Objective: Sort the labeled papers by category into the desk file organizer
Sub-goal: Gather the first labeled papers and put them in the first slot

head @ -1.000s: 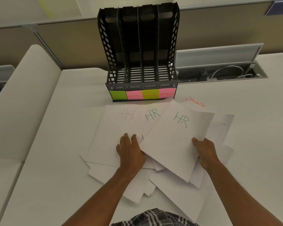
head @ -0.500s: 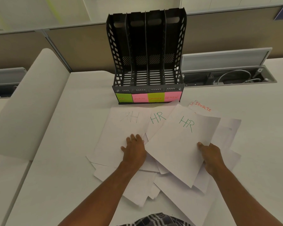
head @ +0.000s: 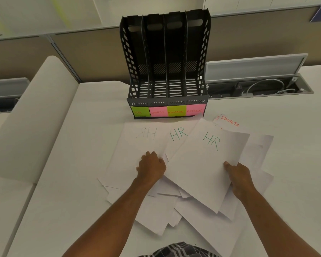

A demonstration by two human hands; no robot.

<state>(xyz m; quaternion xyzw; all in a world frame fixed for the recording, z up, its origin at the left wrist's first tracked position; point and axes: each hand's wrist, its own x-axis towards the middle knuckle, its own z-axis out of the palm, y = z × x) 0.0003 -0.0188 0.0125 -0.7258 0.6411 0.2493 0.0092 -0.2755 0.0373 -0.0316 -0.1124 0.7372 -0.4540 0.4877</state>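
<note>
The right hand (head: 238,178) pinches the right edge of a white paper sheet marked HR in green (head: 202,167), thumb on top and the other fingers tucked under it, so the sheet sits tilted above the loose pile of white papers (head: 174,210) spread below both wrists. The left hand (head: 151,166) is curled, knuckles up, its fingertips bunched on the lower edge of a white sheet showing a mirrored, faint HR (head: 137,151) (the writing reads through from the other side); whether it truly grips that sheet or only presses on it cannot be told. Between the two hands, a third white sheet with green HR lettering (head: 178,135) peeks out. Beyond the right hand, a white sheet lettered SPORTS in red (head: 229,123) lies partly covered. Further ahead of both hands stands the black plastic four-slot desk file organizer (head: 165,58), its front carrying green and pink sticky labels (head: 168,110) reading HR, SPORTS, FINANCE, ADMIN, on the white desk (head: 72,164).
</note>
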